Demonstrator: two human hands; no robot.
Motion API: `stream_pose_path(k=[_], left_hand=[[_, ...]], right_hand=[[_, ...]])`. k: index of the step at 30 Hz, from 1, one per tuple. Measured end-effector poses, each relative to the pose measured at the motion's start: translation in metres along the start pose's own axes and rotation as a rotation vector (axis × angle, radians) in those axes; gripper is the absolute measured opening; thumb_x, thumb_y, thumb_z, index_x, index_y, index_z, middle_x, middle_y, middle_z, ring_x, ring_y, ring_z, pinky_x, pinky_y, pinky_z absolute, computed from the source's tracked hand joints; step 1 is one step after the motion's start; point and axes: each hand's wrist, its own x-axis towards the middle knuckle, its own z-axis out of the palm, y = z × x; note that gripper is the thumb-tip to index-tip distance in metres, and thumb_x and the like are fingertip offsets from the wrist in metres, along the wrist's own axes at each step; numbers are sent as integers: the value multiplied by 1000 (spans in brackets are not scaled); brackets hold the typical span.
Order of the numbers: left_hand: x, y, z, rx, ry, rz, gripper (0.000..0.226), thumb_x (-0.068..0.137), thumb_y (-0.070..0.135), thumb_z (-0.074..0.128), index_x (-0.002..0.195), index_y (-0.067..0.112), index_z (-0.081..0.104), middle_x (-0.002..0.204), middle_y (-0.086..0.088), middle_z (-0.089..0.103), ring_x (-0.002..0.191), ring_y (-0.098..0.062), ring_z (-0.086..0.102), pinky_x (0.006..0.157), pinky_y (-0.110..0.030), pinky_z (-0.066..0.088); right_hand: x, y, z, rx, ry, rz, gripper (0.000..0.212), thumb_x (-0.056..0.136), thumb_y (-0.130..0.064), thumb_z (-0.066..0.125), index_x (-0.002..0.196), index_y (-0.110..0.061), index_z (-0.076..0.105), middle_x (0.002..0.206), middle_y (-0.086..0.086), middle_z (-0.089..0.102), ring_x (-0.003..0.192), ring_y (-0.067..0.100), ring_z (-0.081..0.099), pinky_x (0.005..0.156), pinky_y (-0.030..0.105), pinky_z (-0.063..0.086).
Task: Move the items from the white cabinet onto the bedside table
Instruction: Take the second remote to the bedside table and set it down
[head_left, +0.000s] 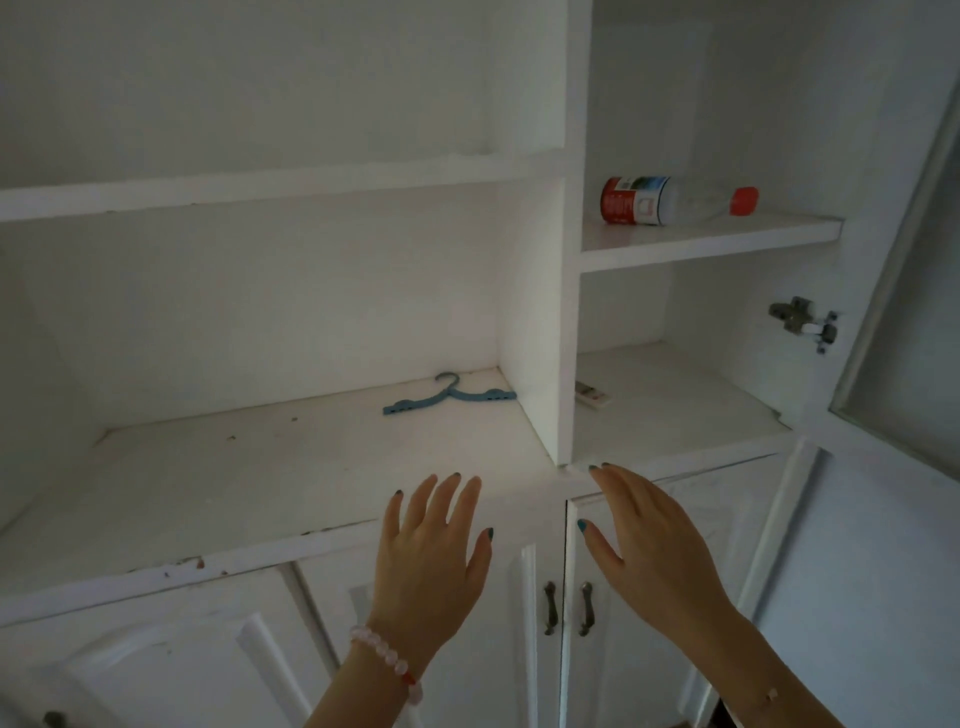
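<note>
The white cabinet (563, 322) fills the view with its open shelves. A small blue hanger (451, 400) lies at the back right of the wide left shelf. A clear plastic bottle (675, 200) with a red cap and red label lies on its side on the upper right shelf. A small white remote-like item (592, 395) lies on the lower right shelf, partly hidden by the divider. My left hand (431, 551) is raised in front of the shelf edge, fingers straight, holding nothing. My right hand (644, 540) is raised too, fingers straight, its fingertips near the divider's foot.
A glass-panelled cabinet door (904, 312) stands open at the right on a metal hinge (802, 322). Below the shelves are closed doors with two dark handles (569, 608). The bedside table is not in view.
</note>
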Motion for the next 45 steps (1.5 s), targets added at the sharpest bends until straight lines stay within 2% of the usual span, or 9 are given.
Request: stream_pose_path(k=[9,19,21,24,25,29,36,41,45], left_hand=[[4,91,-17,-21,36,-24,50,88,41,35,121,14,60,117,-7,65,110,-27,61,92,-51,49],[36,154,-14,-10,10,70,52,87,42,33,120,12,60,115,-9,66,110,-29,61,90,-53,49],[45,157,-9,-21,12,82,52,90,43,30,120,12,59,115,-9,66,109,-29,62,91,-53,48],[61,161,-4,-37,16,101,61,97,46,13,121,13,58,115,-9,66,109,-29,62,91,-52,47],[67,162,-1,-38,19,111,61,97,46,13,120,13,59,115,-9,66,108,-29,62,91,-52,48],[95,165,13,-45,36,149,51,87,40,34,119,12,61,114,-9,66,107,-29,62,90,-52,49],[123,145,39,-40,38,162,50,86,39,36,120,12,60,116,-9,65,109,-29,62,91,-52,48],[122,120,53,-33,57,170,47,87,40,36,124,16,52,118,-7,65,111,-28,61,92,-51,48],[119,105,64,-23,56,150,47,93,43,29,125,18,52,120,-6,64,112,-27,60,93,-51,48]], right_hand=[[-17,75,-40,64,7,-46,56,88,-45,33,129,-10,48,123,8,59,112,23,56,92,39,49],[-17,126,-60,73,48,-20,56,89,-43,32,130,-9,47,126,9,57,115,24,54,94,39,47],[-14,134,-60,66,56,-13,55,89,-43,33,129,-9,47,125,9,57,114,24,55,93,39,49],[-6,146,-57,52,61,-2,54,89,-44,33,129,-11,47,126,9,57,114,23,55,91,39,49],[-2,149,-56,49,65,6,54,89,-44,33,129,-11,48,125,9,58,114,23,55,91,39,50],[13,162,-45,33,60,34,55,89,-46,33,128,-11,49,125,8,58,113,23,56,90,39,51],[75,178,1,1,11,3,53,87,-42,35,124,-8,53,119,11,61,107,26,59,86,40,52],[140,177,57,-8,-166,-11,53,91,-36,46,135,-7,40,136,13,47,122,28,45,97,39,42],[176,171,96,2,-263,26,61,88,-43,52,137,-11,36,138,11,44,123,27,44,96,40,42]])
